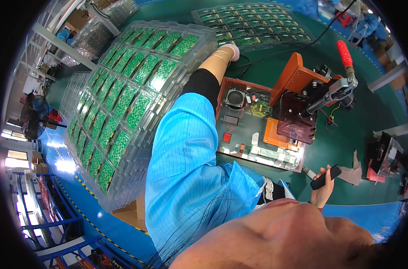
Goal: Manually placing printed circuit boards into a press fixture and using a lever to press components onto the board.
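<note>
My left arm, in a blue sleeve with a black cuff, reaches forward beside a tall stack of clear plastic trays (pixel 141 96) filled with green circuit boards. At the stack's far right corner is my left hand (pixel 231 52), with something pale pink on it; its fingers are not clear to see. My right hand (pixel 321 195) is closed around a black, rounded, phone-like handheld device (pixel 326 177). Between the hands stands a test fixture (pixel 246 121) in a clear-topped box, with an orange bracket (pixel 288 76) and a toggle clamp with a red handle (pixel 345 54).
Another clear tray (pixel 257 24) of circuit boards lies at the far side of the green table. A black cable (pixel 298 48) crosses the tabletop. Torn brown paper (pixel 352 170) and a clear-and-black box (pixel 385 157) lie at the right. A black fan (pixel 35 115) stands far left.
</note>
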The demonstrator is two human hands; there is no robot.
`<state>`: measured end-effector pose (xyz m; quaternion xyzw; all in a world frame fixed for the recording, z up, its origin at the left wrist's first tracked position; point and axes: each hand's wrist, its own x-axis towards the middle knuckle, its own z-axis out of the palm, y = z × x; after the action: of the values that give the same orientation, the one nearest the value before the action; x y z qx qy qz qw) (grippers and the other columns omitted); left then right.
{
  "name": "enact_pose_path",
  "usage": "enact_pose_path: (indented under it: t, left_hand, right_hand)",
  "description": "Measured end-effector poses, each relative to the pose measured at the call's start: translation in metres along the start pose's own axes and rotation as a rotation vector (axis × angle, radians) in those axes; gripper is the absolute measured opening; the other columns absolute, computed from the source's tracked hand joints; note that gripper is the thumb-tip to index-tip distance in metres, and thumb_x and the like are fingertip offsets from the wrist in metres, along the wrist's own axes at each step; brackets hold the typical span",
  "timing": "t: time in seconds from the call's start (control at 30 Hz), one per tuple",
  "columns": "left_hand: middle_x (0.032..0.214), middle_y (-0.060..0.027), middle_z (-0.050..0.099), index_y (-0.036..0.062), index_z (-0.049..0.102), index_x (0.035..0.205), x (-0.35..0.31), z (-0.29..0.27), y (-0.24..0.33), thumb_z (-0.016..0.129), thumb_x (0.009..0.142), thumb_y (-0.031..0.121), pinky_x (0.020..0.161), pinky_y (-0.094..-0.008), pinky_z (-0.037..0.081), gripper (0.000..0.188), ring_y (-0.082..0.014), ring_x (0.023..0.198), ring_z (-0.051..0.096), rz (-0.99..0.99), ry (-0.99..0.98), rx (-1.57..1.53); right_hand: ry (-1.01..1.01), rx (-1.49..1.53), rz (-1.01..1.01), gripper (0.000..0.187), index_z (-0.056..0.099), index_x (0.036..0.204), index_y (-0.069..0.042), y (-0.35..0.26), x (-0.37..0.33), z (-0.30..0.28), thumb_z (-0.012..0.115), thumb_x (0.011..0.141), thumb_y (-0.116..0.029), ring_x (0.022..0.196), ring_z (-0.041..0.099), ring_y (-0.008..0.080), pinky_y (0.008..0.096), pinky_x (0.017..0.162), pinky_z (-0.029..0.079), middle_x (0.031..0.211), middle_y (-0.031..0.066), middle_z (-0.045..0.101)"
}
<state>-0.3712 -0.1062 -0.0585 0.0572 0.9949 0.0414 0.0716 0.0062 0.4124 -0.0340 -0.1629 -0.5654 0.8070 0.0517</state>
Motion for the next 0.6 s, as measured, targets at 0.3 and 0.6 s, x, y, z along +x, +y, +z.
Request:
enact_pose_path:
  t: [0.3, 0.6]
  left_hand:
    - [0.121, -0.0125, 0.068, 0.0145, 0.065, 0.126, 0.0, 0.005, 0.01, 0.054, 0.08, 0.001, 0.095, -0.0417, 0.051, 0.05, -0.0359, 0.108, 0.064, 0.091, -0.043, -0.013]
    - [0.104, -0.0091, 0.067, 0.0174, 0.062, 0.108, -0.015, -0.009, 0.009, 0.055, 0.076, -0.004, 0.084, -0.0428, 0.05, 0.039, -0.035, 0.093, 0.064, 0.205, -0.059, 0.056]
  right_hand:
    - [0.007, 0.012, 0.001, 0.033, 0.053, 0.128, -0.004, 0.003, 0.001, -0.001, 0.059, 0.102, -0.023, 0.072, 0.055, 0.0107, 0.023, 0.065, 0.046, 0.101, 0.0062, 0.064]
    - [0.038, 0.0, 0.019, 0.034, 0.053, 0.128, -0.004, 0.004, 0.005, 0.002, 0.06, 0.101, -0.023, 0.073, 0.055, 0.0107, 0.0228, 0.065, 0.046, 0.101, 0.0063, 0.064]
